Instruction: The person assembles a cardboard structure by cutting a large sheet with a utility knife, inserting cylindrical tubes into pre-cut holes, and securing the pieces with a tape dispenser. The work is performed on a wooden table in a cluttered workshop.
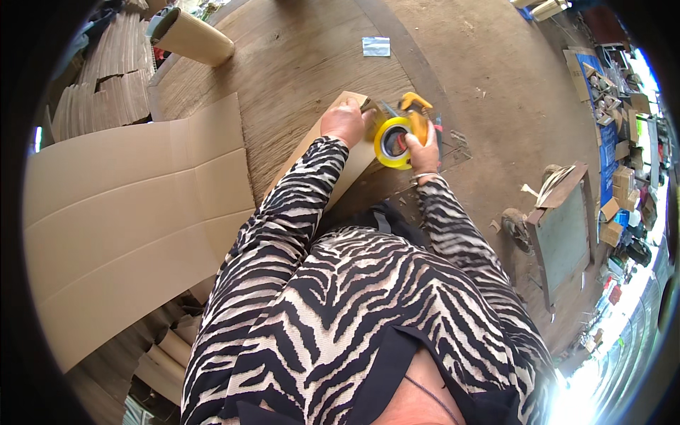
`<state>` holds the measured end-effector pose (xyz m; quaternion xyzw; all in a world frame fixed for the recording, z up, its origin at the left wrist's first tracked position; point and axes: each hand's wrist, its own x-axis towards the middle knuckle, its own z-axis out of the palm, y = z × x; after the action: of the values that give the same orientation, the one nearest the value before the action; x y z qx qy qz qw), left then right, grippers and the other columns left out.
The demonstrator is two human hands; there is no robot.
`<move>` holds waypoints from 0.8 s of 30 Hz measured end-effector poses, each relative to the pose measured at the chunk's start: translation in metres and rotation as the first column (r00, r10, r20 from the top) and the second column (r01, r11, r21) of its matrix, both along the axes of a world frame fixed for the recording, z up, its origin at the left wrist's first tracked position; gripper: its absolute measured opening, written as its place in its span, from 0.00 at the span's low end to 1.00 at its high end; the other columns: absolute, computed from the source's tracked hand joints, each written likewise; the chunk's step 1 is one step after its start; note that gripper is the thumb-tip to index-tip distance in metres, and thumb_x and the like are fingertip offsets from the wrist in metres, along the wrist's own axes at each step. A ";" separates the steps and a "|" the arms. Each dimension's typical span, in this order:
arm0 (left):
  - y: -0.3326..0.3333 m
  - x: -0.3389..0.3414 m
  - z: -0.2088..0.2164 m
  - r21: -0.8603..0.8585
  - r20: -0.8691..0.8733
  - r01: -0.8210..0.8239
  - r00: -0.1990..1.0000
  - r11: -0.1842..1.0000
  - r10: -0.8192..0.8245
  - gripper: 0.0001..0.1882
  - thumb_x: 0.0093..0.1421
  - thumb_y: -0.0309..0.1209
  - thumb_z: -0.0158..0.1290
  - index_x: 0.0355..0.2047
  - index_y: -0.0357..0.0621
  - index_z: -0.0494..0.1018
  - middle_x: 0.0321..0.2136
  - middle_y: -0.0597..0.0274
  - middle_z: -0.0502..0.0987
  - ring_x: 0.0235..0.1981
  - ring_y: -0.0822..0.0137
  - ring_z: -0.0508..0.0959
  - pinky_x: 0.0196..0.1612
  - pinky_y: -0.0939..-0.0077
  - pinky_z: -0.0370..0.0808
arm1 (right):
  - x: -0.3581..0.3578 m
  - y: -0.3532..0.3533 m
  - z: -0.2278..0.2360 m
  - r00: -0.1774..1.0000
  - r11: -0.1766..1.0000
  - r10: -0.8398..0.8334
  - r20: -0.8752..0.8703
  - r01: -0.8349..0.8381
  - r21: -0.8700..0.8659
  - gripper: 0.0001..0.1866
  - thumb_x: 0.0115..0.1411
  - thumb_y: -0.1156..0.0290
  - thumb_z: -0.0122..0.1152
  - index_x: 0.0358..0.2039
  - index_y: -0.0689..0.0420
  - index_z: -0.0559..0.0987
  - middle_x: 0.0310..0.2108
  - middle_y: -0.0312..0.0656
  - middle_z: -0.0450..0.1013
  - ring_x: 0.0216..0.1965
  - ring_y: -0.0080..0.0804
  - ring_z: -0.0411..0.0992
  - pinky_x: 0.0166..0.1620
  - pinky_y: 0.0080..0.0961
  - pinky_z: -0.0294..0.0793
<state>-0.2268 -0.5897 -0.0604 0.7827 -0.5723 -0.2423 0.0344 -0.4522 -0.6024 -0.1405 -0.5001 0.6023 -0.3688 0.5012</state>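
Note:
A long, narrow brown cardboard box (pixel 356 172) lies slantwise on the wooden table, in front of my body. My left hand (pixel 343 124) is closed over the far end of the box, its fingers partly blurred. In my right hand (pixel 424 151) is an orange-yellow tape dispenser (pixel 419 126), gripped by its handle just right of the box's far end. The dispenser carries a yellow-rimmed roll of packing tape (pixel 387 147), close to the box. Whether tape runs from the roll to the box I cannot tell.
A large creased cardboard sheet (pixel 134 212) covers the left side of the wooden table (pixel 304 53). Beyond it are a cardboard tube (pixel 195 41) and stacked cardboard (pixel 106 81). A small pale packet (pixel 376 47) lies near the far edge. A wood-framed stand (pixel 563 241) is at right.

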 end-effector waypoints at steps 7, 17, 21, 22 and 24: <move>0.034 0.020 -0.032 -0.278 -0.188 -0.119 0.980 0.953 0.068 0.31 0.66 0.52 0.45 0.52 0.32 0.68 0.51 0.36 0.74 0.53 0.44 0.73 0.54 0.57 0.71 | 0.023 0.029 0.026 0.974 0.991 -0.100 0.202 0.115 -0.065 0.40 0.53 0.76 0.66 0.65 0.67 0.59 0.55 0.48 0.70 0.54 0.36 0.71 0.58 0.28 0.69; 0.214 0.057 -0.039 -0.147 -0.174 -0.094 0.982 0.985 0.068 0.34 0.63 0.41 0.53 0.62 0.28 0.58 0.61 0.36 0.63 0.64 0.45 0.63 0.65 0.57 0.61 | 0.024 0.070 0.117 0.944 0.921 0.253 -0.214 -0.302 -0.245 0.40 0.50 0.73 0.65 0.64 0.62 0.61 0.58 0.52 0.68 0.59 0.40 0.69 0.60 0.32 0.68; 0.199 0.050 -0.037 -0.167 -0.186 -0.110 0.979 0.980 0.078 0.33 0.63 0.38 0.54 0.62 0.30 0.59 0.60 0.37 0.66 0.64 0.46 0.64 0.64 0.58 0.62 | 0.018 0.086 0.137 0.879 0.833 0.362 -0.311 -0.455 -0.316 0.43 0.47 0.73 0.67 0.65 0.61 0.62 0.57 0.53 0.69 0.58 0.44 0.70 0.59 0.33 0.69; 0.196 0.052 -0.034 -0.196 -0.200 -0.105 0.978 0.975 0.065 0.29 0.63 0.38 0.54 0.59 0.31 0.64 0.60 0.38 0.66 0.61 0.46 0.66 0.63 0.58 0.64 | 0.016 0.089 0.142 0.851 0.803 0.385 -0.357 -0.500 -0.325 0.42 0.47 0.74 0.67 0.64 0.60 0.62 0.57 0.54 0.69 0.57 0.47 0.70 0.59 0.33 0.69; 0.186 0.056 -0.011 -0.333 -0.384 -0.205 0.921 0.920 0.066 0.27 0.63 0.39 0.54 0.56 0.32 0.68 0.57 0.40 0.69 0.59 0.49 0.69 0.61 0.60 0.65 | 0.025 0.094 0.160 0.796 0.675 0.399 -0.455 -0.591 -0.442 0.43 0.44 0.75 0.68 0.63 0.59 0.65 0.47 0.52 0.73 0.46 0.48 0.75 0.49 0.34 0.75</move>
<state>-0.1707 -0.4041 -0.0714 0.7418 -0.5344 -0.2693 0.3026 -0.4271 -0.5086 0.0196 -0.8237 0.3778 -0.2905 0.3072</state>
